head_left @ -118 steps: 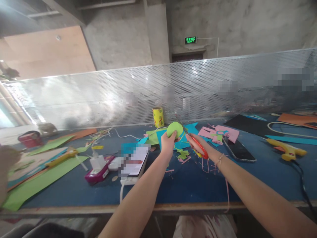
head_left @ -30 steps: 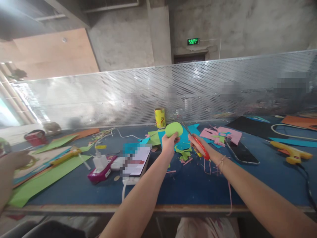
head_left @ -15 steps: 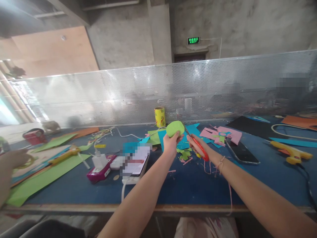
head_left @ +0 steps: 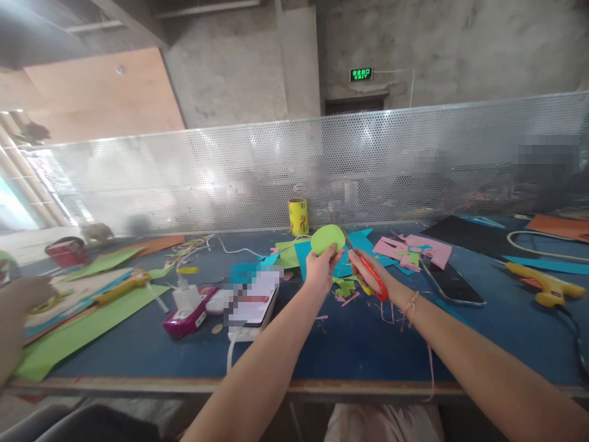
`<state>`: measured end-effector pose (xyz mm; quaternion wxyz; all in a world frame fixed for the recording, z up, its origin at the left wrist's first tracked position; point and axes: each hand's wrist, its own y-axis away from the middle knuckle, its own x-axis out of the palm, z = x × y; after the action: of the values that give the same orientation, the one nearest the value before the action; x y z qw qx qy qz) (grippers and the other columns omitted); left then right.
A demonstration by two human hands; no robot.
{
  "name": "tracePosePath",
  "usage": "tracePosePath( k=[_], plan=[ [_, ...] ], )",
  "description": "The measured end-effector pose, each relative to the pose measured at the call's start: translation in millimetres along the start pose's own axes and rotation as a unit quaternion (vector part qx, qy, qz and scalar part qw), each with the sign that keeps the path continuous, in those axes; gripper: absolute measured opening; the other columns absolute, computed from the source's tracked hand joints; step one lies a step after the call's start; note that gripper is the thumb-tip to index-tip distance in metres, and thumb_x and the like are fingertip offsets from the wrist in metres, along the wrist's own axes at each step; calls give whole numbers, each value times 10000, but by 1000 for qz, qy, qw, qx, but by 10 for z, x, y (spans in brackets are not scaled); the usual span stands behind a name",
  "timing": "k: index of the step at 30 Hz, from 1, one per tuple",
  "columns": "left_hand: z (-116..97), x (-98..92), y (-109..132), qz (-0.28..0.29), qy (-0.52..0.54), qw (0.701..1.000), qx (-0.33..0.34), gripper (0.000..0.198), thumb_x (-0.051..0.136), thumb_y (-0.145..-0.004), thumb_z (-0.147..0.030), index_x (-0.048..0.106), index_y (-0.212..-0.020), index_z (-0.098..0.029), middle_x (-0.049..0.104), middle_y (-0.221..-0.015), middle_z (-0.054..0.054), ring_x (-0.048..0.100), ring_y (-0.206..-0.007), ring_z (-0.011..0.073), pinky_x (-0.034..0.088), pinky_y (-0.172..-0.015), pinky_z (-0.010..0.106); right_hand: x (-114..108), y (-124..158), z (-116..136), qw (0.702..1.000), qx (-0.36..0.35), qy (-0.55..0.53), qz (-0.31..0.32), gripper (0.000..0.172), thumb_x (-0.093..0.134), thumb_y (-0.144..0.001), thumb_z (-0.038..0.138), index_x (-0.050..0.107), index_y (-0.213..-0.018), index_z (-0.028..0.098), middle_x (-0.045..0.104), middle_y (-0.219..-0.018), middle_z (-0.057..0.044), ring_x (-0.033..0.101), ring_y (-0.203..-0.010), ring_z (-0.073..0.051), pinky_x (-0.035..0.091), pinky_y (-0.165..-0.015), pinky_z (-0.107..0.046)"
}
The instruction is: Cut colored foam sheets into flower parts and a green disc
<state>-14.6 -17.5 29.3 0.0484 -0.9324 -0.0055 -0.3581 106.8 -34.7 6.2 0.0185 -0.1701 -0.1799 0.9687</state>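
Observation:
My left hand pinches a rounded piece of lime-green paper and holds it up above the blue table. My right hand grips red-handled scissors, whose blades point up at the right edge of the green piece. Small green and pink paper scraps lie on the table under both hands.
A phone on a white pad, a purple device with a white plug, a dark phone, a yellow glue gun, a yellow roll, and coloured paper sheets. Another person's hand at far left. A perforated metal screen backs the table.
My hands have drawn slightly closer together, the scissors now nearer the green piece, which has turned a little. The other person's hand at left has shifted slightly.

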Motion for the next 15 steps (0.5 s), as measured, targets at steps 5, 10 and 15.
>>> tracePosePath(
  k=[5, 10, 15],
  plan=[
    [-13, 18, 35, -7, 24, 999, -24, 100, 670, -661, -60, 608, -735, -88, 662, -717, 53, 642, -602, 112, 537, -562, 165, 7, 18, 17, 999, 3, -37, 30, 481, 393, -743, 688, 407, -741, 207, 435, -575, 41, 383, -426, -77, 323, -373, -211],
    [-23, 25, 53, 0, 41, 999, -21, 127, 687, -637, -47, 611, -729, -90, 663, -712, 46, 643, -600, 117, 549, -591, 182, 18, 32, 39, 999, -3, -25, 22, 476, 371, -756, 686, 389, -729, 211, 399, -545, 55, 353, -399, -73, 309, -376, -217],
    [-19, 16, 39, 5, 34, 999, -17, 138, 688, -638, -49, 611, -747, -88, 661, -703, 46, 640, -594, 116, 546, -596, 190, 5, 23, 26, 999, -19, 25, 10, 485, 329, -773, 684, 402, -721, 207, 416, -536, 50, 363, -393, -76, 316, -388, -223]
  ],
)
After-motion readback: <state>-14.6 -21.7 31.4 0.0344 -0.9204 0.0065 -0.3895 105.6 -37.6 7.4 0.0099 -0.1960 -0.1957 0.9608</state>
